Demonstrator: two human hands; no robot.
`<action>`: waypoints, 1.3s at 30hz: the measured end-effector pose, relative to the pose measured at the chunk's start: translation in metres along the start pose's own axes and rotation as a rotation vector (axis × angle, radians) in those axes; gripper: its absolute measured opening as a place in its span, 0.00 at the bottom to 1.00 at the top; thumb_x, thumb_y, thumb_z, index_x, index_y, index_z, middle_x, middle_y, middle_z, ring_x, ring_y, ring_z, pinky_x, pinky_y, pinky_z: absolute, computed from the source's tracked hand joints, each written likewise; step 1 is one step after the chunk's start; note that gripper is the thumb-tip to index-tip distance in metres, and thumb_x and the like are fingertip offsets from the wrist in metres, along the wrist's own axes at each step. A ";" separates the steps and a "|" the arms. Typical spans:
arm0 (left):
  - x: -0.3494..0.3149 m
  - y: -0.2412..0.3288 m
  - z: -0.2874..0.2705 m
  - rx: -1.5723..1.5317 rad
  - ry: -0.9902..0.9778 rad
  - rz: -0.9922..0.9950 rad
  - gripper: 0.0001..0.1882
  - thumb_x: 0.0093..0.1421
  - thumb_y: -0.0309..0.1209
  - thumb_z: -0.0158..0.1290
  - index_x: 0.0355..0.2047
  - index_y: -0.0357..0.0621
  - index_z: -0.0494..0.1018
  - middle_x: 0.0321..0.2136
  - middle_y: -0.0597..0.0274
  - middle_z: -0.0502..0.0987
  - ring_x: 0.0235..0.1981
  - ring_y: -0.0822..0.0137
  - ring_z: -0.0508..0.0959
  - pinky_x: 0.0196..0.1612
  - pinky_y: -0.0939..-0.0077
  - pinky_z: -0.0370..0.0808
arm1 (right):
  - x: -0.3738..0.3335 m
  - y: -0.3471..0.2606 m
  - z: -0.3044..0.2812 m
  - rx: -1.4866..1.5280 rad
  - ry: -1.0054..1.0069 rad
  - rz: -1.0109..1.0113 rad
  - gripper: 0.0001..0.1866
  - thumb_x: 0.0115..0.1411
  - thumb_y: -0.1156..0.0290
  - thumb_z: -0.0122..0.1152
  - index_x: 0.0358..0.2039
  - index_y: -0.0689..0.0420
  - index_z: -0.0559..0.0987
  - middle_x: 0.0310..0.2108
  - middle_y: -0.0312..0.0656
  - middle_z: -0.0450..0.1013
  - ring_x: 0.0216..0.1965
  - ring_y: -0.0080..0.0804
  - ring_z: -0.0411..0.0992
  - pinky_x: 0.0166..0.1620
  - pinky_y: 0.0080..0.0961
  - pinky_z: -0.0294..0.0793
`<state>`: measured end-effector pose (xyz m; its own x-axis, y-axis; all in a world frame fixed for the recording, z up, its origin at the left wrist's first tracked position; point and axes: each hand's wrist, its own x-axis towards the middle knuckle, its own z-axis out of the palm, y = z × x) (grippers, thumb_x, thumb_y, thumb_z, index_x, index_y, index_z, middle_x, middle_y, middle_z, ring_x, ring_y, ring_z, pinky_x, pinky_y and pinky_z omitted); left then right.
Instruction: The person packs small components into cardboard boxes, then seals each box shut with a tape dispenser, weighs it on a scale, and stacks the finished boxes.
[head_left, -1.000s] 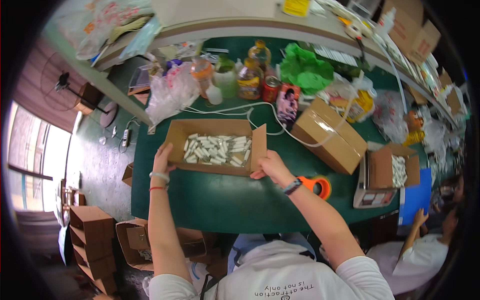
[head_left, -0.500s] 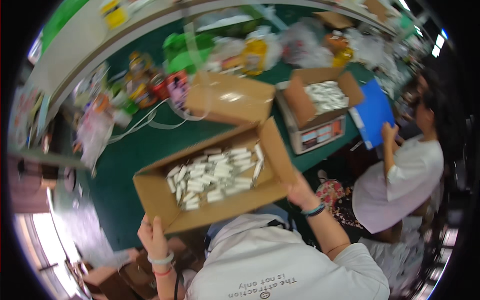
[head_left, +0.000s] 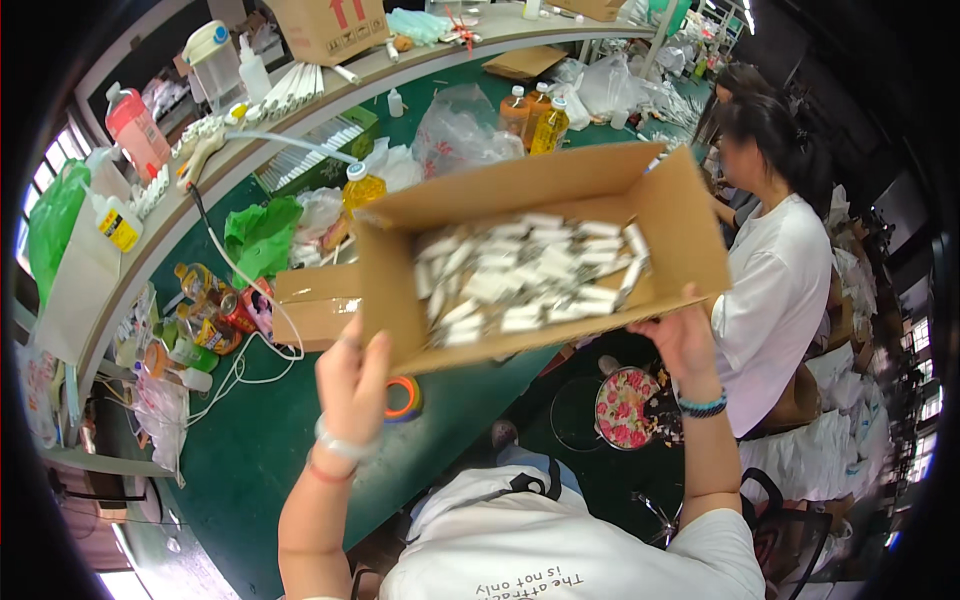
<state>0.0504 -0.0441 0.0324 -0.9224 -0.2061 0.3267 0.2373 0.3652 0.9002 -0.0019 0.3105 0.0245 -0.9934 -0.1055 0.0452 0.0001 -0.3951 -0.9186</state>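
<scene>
An uncovered cardboard box (head_left: 520,187) is held up above the green table, tilted so that its inside shows. In it lies a loose heap of small white tube-shaped pieces (head_left: 545,268); their exact kind I cannot make out. My left hand (head_left: 352,385) grips the box at its near left corner, thumb upright against the outside. At the near right corner my right hand (head_left: 682,340) holds the box from below, its fingers partly hidden by the cardboard. Beneath the box, beside my left hand, a roll of orange-rimmed tape (head_left: 402,399) lies on the table.
A closed cardboard carton (head_left: 315,300) stands behind my left hand. Bottles of yellow liquid (head_left: 550,128) and plastic bags (head_left: 465,130) line the table's far side, under a curved shelf (head_left: 430,58). At right stands a co-worker in a white shirt (head_left: 775,300), near a flower-patterned round stool (head_left: 628,408).
Both hands have lifted the box and carried it up and to the right. My view has shifted; the tape roll now shows, while the blue folder and the box on the scale no longer do.
</scene>
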 end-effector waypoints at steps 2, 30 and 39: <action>0.036 -0.008 0.032 -0.116 -0.019 0.112 0.19 0.57 0.23 0.46 0.50 0.32 0.65 0.26 0.66 0.73 0.24 0.80 0.67 0.27 0.85 0.65 | 0.021 -0.025 -0.020 0.065 -0.005 0.026 0.23 0.63 0.59 0.42 0.54 0.57 0.60 0.48 0.43 0.66 0.47 0.36 0.67 0.43 0.38 0.72; 0.206 -0.113 0.162 -0.306 -0.077 -0.319 0.15 0.56 0.31 0.52 0.40 0.33 0.68 0.32 0.62 0.74 0.28 0.76 0.71 0.32 0.81 0.68 | 0.188 -0.058 -0.021 -0.478 -0.165 -0.376 0.32 0.51 0.78 0.51 0.59 0.59 0.58 0.55 0.43 0.59 0.55 0.28 0.60 0.51 0.23 0.66; 0.210 -0.111 0.161 -0.450 -0.186 -0.389 0.10 0.57 0.32 0.52 0.35 0.38 0.67 0.27 0.67 0.69 0.28 0.76 0.69 0.33 0.82 0.67 | 0.182 -0.064 -0.008 -0.706 -0.224 -0.611 0.31 0.51 0.80 0.49 0.58 0.62 0.59 0.55 0.43 0.60 0.54 0.28 0.61 0.52 0.20 0.62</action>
<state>-0.2188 0.0183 -0.0452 -0.9952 -0.0705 -0.0686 -0.0589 -0.1320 0.9895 -0.1835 0.3237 0.0884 -0.7536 -0.2646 0.6018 -0.6528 0.1937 -0.7323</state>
